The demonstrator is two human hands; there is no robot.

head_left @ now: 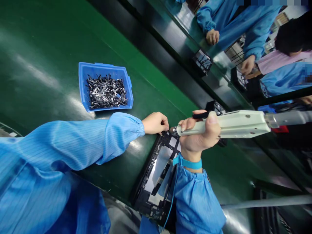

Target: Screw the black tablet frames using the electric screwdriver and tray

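An opened black device housing (159, 175), with white panels and dark flex strips inside, lies slanted on the green bench. My right hand (203, 133) is wrapped round a pale electric screwdriver (241, 123). Its tip points left at the housing's top corner. There my left hand (156, 123) has its fingers bent and pinched together by the tip; whatever may be between them is hidden. A blue wrist strap (188, 162) circles my right wrist, with a thin cord hanging down across the housing.
A blue bin (83, 94) of small metal-and-black parts stands at the upper left. Beyond a dark rail, co-workers in blue smocks (253, 26) handle black units (202, 61). A grey bar (268, 202) crosses the lower right.
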